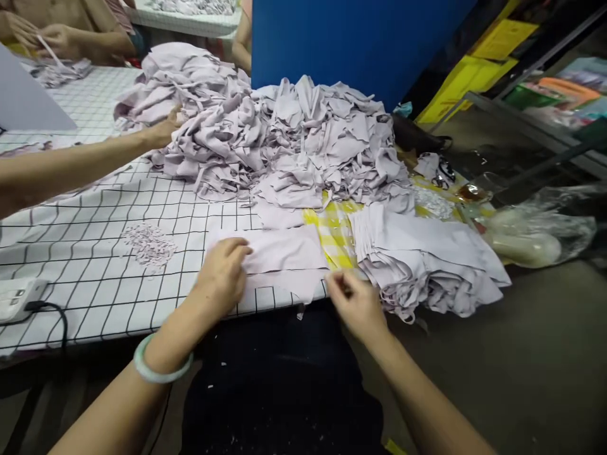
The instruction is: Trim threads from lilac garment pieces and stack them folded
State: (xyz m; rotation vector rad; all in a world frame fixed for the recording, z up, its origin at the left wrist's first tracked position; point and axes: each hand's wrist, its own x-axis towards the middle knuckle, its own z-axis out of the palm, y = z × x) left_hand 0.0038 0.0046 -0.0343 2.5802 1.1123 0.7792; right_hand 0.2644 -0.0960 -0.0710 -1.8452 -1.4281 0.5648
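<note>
A pale lilac-grey fabric piece (284, 249) lies flat at the table's front edge, with another layer showing below it. My left hand (222, 272) is over its left end, fingers curled inward; what they grip, if anything, is hidden. At the lower right corner of the cloth, my right hand (355, 297) is closed, thumb and forefinger pinched on the edge. Just right of that hand, a stack of folded fabric pieces (427, 243) hangs partly over the table edge. Behind the flat piece rises a large heap of loose fabric pieces (327, 139).
Another person's arm (95, 158) reaches into the heap from the left. Small fabric scraps (149, 245) lie on the checked tablecloth (184, 218), near a white power strip (21, 297). A blue panel (341, 44) stands behind. Clear plastic bags (540, 227) are at right.
</note>
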